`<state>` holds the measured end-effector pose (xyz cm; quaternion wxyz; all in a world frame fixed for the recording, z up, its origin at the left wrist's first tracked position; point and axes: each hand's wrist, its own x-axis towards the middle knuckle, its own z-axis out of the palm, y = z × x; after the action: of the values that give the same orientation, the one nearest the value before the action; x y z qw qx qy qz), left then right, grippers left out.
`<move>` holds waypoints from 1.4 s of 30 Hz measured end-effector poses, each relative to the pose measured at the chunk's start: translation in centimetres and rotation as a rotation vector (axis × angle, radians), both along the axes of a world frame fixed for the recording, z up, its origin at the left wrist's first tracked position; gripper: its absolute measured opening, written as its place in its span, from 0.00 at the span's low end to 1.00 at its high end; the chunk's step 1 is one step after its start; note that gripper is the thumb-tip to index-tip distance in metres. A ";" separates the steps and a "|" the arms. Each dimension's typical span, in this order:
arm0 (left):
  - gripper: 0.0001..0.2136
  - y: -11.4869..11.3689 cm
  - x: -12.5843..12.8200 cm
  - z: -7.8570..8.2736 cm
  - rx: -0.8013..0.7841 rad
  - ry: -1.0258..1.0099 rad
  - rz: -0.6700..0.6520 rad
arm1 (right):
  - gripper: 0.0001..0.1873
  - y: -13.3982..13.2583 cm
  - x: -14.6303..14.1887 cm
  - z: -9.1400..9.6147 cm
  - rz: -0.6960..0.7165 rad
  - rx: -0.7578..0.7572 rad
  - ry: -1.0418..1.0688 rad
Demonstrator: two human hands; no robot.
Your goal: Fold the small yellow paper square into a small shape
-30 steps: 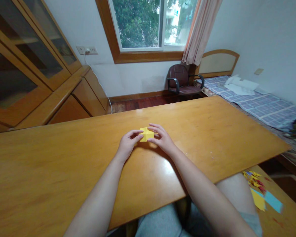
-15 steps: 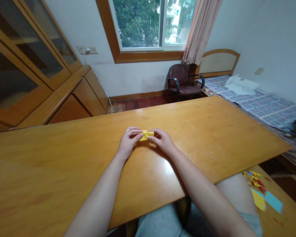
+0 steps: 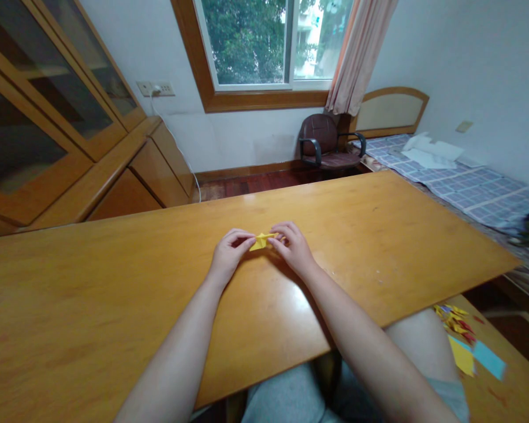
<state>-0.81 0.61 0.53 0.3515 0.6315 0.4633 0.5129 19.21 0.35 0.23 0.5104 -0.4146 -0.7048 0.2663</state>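
A small piece of folded yellow paper [image 3: 261, 240] is held between my two hands, just above the wooden table [image 3: 114, 282]. My left hand [image 3: 230, 249] pinches its left end between thumb and fingers. On the other side my right hand [image 3: 292, 244] grips the right end, the thumb toward me and the fingers behind. A pointed, raised fold shows in the middle of the paper. Its two ends are partly covered by my fingertips.
On a lower wooden surface at the right lie a pile of small yellow and red folded papers [image 3: 456, 322], yellow sheets [image 3: 462, 358] and a light blue sheet [image 3: 489, 360]. Beyond the table stand a brown armchair [image 3: 321, 141], a bed [image 3: 480, 188] and a cabinet [image 3: 114, 176].
The middle of the paper now looks narrower and more peaked. My right hand's fingers have lifted and shifted slightly around its end; my left hand has barely moved.
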 end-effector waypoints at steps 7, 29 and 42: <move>0.07 -0.2 0.1 0.5 0.047 0.070 -0.004 | 0.07 0.0 0.0 -0.2 0.014 0.084 -0.117; 0.07 -0.7 0.1 0.4 0.183 0.330 -0.067 | 0.08 -0.5 -0.2 0.3 0.050 0.079 -0.273; 0.07 -0.9 0.2 0.5 0.218 0.414 -0.075 | 0.08 -0.7 -0.3 -0.1 0.009 0.091 -0.345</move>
<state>-0.59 -0.28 1.02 0.1978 0.7740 0.4436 0.4061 18.86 -0.34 0.14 0.3990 -0.4272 -0.7951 0.1615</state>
